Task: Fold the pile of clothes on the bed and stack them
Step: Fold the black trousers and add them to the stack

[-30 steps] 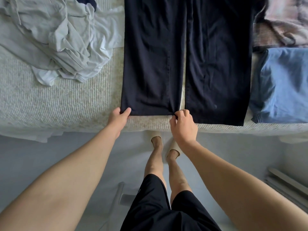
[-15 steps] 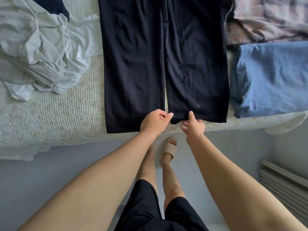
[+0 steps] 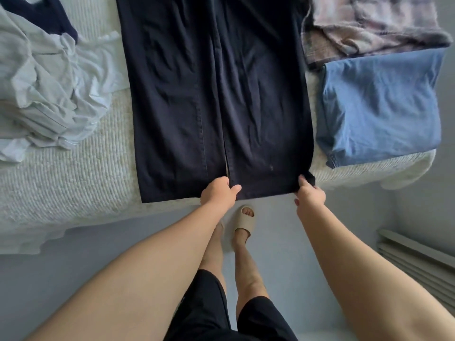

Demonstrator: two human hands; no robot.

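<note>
Dark navy trousers (image 3: 211,94) lie flat on the bed (image 3: 73,183), legs side by side, hems at the near edge. My left hand (image 3: 218,194) grips the hem of the right leg at its inner corner, by the gap between the legs. My right hand (image 3: 309,194) pinches the same leg's outer hem corner, which is lifted slightly. A crumpled pile of pale grey and white clothes (image 3: 46,94) sits at the left. A folded blue garment (image 3: 379,107) lies at the right, with a plaid garment (image 3: 369,23) behind it.
A dark blue piece (image 3: 41,13) shows behind the pale pile. The bed's near edge runs across the middle of the view, with grey floor below. My legs and a beige slipper (image 3: 243,221) stand by the bed. A slatted panel (image 3: 418,264) lies at the lower right.
Both hands have moved from the left trouser leg's hem to the right leg's hem. My right hand slid out to the outer corner and took hold of it.
</note>
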